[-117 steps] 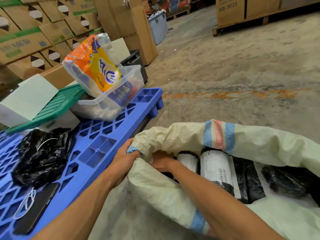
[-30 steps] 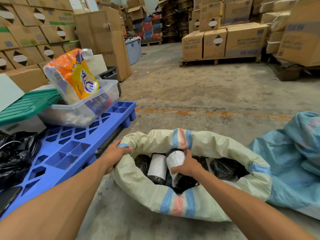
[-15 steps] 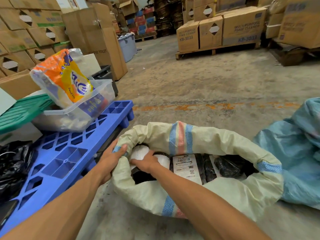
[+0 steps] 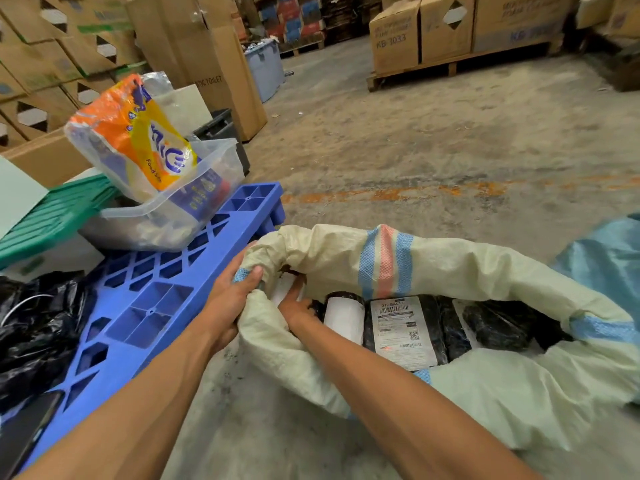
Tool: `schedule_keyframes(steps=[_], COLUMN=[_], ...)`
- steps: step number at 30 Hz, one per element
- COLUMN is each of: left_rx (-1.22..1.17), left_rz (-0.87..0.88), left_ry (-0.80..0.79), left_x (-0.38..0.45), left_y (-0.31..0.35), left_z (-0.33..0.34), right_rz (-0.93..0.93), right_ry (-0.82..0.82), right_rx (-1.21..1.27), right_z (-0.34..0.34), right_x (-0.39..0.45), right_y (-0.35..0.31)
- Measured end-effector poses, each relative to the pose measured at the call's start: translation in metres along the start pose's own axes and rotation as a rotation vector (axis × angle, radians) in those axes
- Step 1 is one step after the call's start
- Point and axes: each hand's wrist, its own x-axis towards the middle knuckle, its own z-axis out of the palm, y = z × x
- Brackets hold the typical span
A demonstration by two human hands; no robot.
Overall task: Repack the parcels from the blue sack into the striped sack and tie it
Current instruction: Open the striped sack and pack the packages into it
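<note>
Striped sack (image 4: 384, 261) | right hand (image 4: 298, 306) now deeper left | left hand (image 4: 232, 296) still grips rim

The sack (image 4: 450, 268) is cream with blue-pink-blue woven stripes. Inside it, parcels (image 4: 446, 323) in black wrap carry white labels (one with black barcodes). Beside it a pallet (image 4: 149, 306) is bright blue, a bag (image 4: 138, 136) orange, yellow and white, a lid (image 4: 52, 213) green.
</note>
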Motion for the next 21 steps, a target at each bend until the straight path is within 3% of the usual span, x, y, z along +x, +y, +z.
schedule_keyframes(steps=[4,7,11,15,21], left_rx=[0.060,0.125,0.240,0.459,0.771], left_rz=[-0.018,-0.032,-0.023,0.008,-0.041], left_ry=[-0.019,0.041,0.071,0.117,0.206], left_x=[0.002,-0.002,-0.014,-0.009,-0.017], left_y=[-0.004,-0.006,-0.014,-0.014,-0.017], left_z=[0.014,0.019,0.027,0.032,0.050], right_rz=[0.061,-0.162,-0.393,-0.470,-0.585], right_ry=[-0.043,-0.181,0.036,-0.107,0.052], right_rx=[-0.069,-0.295,-0.427,-0.590,-0.493], right_z=[-0.002,-0.027,-0.045,-0.060,-0.126], right_x=[0.010,0.005,0.000,-0.011,-0.061], right_y=[-0.003,0.006,0.025,0.037,0.027])
